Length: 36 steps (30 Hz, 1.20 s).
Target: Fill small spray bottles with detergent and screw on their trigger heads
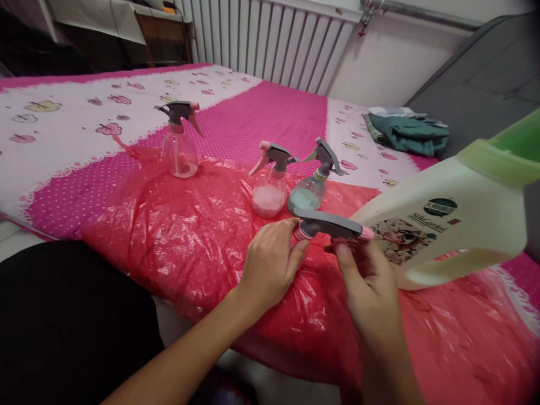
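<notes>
Low in front of me, a spray bottle's grey and pink trigger head (pixel 331 223) is between my hands. My left hand (pixel 270 261) is closed around the part just under its pink collar, and the body is hidden behind the fingers. At the nozzle end, my right hand (pixel 371 275) grips the trigger side with thumb and fingers. Just beyond stand a spray bottle with pink liquid (pixel 269 197) and one with pale green liquid (pixel 304 197). Farther left is a clear spray bottle (pixel 179 152) that looks nearly empty. A large cream detergent jug (pixel 447 208) leans close to my right hand.
Crinkled red plastic sheeting (pixel 181 230) covers the near part of a pink patterned bedspread (pixel 270 112). Folded dark green clothes (pixel 407 132) lie at the back right, near a grey padded headboard (pixel 485 67). A white radiator (pixel 270 39) stands behind the bed.
</notes>
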Motion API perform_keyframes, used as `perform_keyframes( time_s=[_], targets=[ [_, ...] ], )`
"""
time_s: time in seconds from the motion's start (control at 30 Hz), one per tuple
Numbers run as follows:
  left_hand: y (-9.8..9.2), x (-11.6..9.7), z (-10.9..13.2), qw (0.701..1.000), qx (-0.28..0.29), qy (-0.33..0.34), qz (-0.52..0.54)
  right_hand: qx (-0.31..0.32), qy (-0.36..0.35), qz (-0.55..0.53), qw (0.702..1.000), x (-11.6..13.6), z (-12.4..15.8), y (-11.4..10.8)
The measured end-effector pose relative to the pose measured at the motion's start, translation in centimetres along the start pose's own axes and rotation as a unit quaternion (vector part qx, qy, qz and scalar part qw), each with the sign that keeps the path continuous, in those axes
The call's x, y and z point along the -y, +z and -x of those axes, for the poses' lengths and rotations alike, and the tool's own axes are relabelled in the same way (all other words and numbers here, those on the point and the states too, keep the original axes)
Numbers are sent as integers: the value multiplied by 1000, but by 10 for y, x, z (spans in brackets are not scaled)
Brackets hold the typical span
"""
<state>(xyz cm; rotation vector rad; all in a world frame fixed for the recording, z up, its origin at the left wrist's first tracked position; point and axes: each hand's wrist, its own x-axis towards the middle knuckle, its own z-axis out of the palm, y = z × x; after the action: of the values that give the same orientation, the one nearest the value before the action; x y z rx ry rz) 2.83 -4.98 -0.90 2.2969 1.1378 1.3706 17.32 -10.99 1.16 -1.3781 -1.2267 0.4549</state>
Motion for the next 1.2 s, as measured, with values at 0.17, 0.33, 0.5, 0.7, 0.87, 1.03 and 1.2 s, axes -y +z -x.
perform_keyframes(
  time_s=[0.17,0.33,0.5,0.7,0.87,1.03,1.2],
  targets=[
    [-3,4,-3,999,35,0,10,-9,-29,40,999,3,2,-3],
    [-16,21,-9,993,91,60,50,-16,-11,60,998,7,6,-2],
    [-29,45,-15,974,141,156,85,-15,-12,96,995,12,8,-4],
    [-21,49,-9,972,105,176,118,-45,-14,139,989,19,10,-7],
    [-12,50,-9,966,58,214,133,-78,-5,172,982,26,16,-7],
    [-15,52,-10,966,69,212,133,-32,-10,173,984,22,16,-13],
    [-19,54,-6,968,69,209,122,7,-31,149,988,18,13,-7]
  ],
)
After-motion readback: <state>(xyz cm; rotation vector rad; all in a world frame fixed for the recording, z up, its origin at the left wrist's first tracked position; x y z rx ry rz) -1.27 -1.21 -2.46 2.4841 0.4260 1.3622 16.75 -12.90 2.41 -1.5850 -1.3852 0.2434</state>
